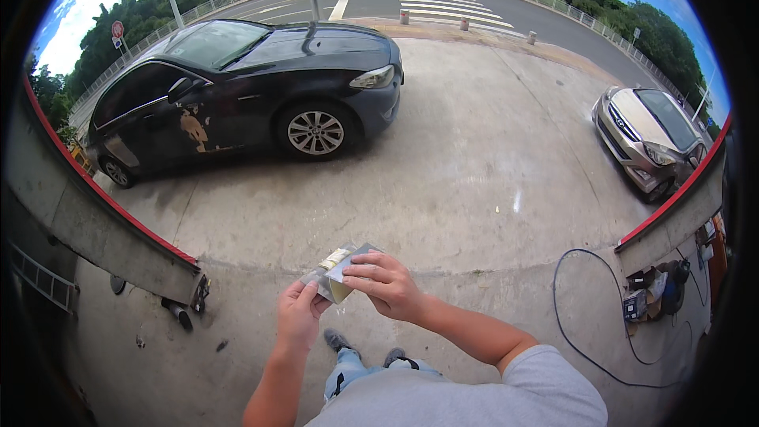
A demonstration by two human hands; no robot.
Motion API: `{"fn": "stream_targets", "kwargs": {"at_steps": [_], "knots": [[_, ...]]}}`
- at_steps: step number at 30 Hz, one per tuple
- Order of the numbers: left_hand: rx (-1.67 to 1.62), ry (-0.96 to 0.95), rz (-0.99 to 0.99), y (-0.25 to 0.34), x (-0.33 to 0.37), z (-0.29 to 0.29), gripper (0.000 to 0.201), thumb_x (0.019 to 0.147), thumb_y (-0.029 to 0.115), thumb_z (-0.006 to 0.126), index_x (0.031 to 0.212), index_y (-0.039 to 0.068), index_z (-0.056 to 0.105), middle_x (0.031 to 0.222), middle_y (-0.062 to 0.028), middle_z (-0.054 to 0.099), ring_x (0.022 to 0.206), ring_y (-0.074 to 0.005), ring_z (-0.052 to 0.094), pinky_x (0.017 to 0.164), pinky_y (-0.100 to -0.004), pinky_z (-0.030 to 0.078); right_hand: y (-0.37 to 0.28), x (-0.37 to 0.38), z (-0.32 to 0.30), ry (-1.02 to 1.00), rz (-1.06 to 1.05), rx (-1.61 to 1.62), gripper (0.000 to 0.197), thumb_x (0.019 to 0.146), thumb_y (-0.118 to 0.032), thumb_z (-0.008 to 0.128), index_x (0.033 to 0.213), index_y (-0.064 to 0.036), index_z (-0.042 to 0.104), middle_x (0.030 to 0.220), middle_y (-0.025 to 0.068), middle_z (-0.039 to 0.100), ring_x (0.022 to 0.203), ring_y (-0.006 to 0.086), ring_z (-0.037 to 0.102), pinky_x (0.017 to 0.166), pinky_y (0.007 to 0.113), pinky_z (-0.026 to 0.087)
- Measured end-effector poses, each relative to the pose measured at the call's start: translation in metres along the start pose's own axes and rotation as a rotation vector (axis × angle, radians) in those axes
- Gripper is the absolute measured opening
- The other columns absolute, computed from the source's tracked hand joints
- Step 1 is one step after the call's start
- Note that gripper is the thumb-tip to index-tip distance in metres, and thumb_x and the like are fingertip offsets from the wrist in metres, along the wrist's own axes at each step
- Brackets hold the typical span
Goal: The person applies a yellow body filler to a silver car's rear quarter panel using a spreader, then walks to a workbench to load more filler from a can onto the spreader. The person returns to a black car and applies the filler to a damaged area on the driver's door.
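Observation:
In front of my body, my left hand [299, 313] is closed on the edge of a flat grey putty spreader [315, 276]. A thick strip of cream-coloured putty [335, 258] lies along its far part. My right hand [387, 288] grips a second thin grey spreader [357, 258], its fingers pressed on the plate. The two plates meet at an angle, close together, and a yellowish smear shows at their near corner. My fingers hide part of both plates.
A dark car [245, 95] with bare, scraped patches on its side stands ahead to the left. A silver car [652, 138] is at the right. A black hose [563, 324] loops over the concrete floor near a pile of boxes and tools [652, 296]. A ladder [43, 277] lies at far left.

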State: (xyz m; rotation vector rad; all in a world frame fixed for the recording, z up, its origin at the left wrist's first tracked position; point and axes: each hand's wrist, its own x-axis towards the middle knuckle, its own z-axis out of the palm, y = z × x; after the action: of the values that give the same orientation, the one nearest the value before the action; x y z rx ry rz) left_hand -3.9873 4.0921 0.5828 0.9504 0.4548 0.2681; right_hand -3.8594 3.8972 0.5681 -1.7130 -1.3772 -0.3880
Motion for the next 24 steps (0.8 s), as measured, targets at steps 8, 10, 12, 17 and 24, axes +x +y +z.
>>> {"fn": "stream_targets", "kwargs": {"at_steps": [8,10,12,17,24], "knots": [[-0.069,0.044,0.083,0.01,0.003,-0.009,0.03,0.109,0.011,0.051,0.128,-0.01,0.061,0.123,-0.0195,0.071,0.109,-0.0269,0.074,0.098,-0.0432,0.061,-0.015,-0.032,0.015,-0.096,-0.088,0.123,0.036,0.084,0.002,0.071,0.118,-0.009,0.075,0.118,0.009,0.074,0.105,0.0338,0.069,0.089,0.045,0.057],[0.017,0.024,0.198,0.012,0.003,-0.015,0.031,0.109,0.011,0.051,0.128,-0.01,0.062,0.121,-0.0182,0.072,0.107,-0.0255,0.074,0.098,-0.0421,0.061,-0.009,-0.031,0.014,-0.005,0.124,0.277,0.029,0.093,0.003,0.065,0.121,-0.0034,0.071,0.113,0.0105,0.074,0.101,0.0265,0.07,0.087,0.038,0.057],[0.16,0.047,0.22,0.013,0.0,-0.02,0.031,0.109,0.012,0.052,0.127,-0.01,0.064,0.118,-0.0169,0.073,0.105,-0.0233,0.074,0.097,-0.0398,0.061,-0.003,-0.024,0.012,0.107,0.863,0.704,0.021,0.103,-0.003,0.055,0.121,0.0015,0.066,0.109,0.009,0.073,0.098,0.0162,0.068,0.085,0.032,0.055],[0.448,-0.037,0.282,0.014,-0.007,-0.022,0.031,0.108,0.01,0.055,0.131,-0.008,0.067,0.113,-0.0105,0.073,0.102,-0.0157,0.071,0.092,-0.0333,0.059,0.03,0.009,0.004,0.295,0.79,0.934,0.019,0.107,-0.009,0.051,0.117,0.0012,0.063,0.105,0.0048,0.07,0.093,0.0088,0.063,0.085,0.027,0.052],[0.693,-0.157,0.355,0.004,-0.011,-0.012,0.029,0.105,0.007,0.059,0.13,-0.003,0.07,0.112,-0.0099,0.076,0.097,-0.0127,0.069,0.086,-0.0281,0.054,0.01,-0.006,0.032,0.241,0.824,0.847,0.017,0.107,-0.006,0.051,0.118,-0.0003,0.062,0.109,0.0042,0.067,0.103,0.01,0.06,0.094,0.027,0.048]]}}
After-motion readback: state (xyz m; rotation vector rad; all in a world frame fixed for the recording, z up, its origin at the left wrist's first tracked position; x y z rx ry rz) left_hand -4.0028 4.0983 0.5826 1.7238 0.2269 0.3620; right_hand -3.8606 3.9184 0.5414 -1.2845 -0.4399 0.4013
